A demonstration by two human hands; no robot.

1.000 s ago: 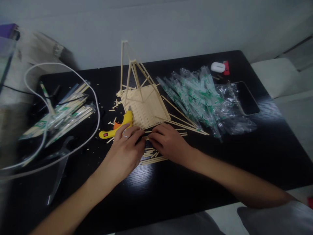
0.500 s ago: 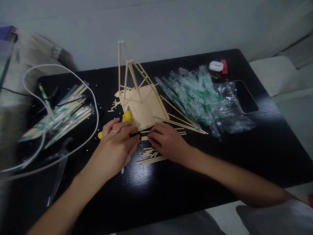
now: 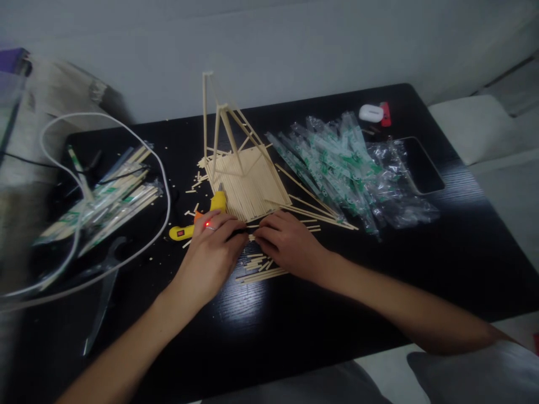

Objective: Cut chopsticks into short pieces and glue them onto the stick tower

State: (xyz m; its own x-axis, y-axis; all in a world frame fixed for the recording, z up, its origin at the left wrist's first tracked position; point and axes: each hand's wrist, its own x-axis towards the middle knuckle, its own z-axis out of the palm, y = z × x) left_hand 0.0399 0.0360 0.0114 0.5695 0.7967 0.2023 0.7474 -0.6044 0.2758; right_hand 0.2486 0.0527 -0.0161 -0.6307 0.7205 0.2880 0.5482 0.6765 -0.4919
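Note:
On a black table [image 3: 442, 264] stands a square base of wooden sticks [image 3: 248, 182] with a thin stick frame [image 3: 221, 120] rising from it. My left hand [image 3: 213, 252] and my right hand [image 3: 286, 244] meet just in front of the base, fingers curled and pinched together over a small stick piece [image 3: 251, 237]. Which hand grips it is hard to make out. A ring shows on my left hand. Cut stick pieces [image 3: 259, 266] lie under and between both hands. A yellow glue gun [image 3: 197, 216] lies just beyond my left hand.
Wrapped chopsticks [image 3: 105, 196], a white cable [image 3: 164, 179] and scissors [image 3: 103, 286] lie at the left. A heap of clear green-printed wrappers [image 3: 349, 168], a phone [image 3: 423, 165], a white case [image 3: 371, 113] and a red item [image 3: 385, 114] are at the right.
My left hand slid left over the glue gun half a second ago, then came back toward my right hand. My right hand has barely moved.

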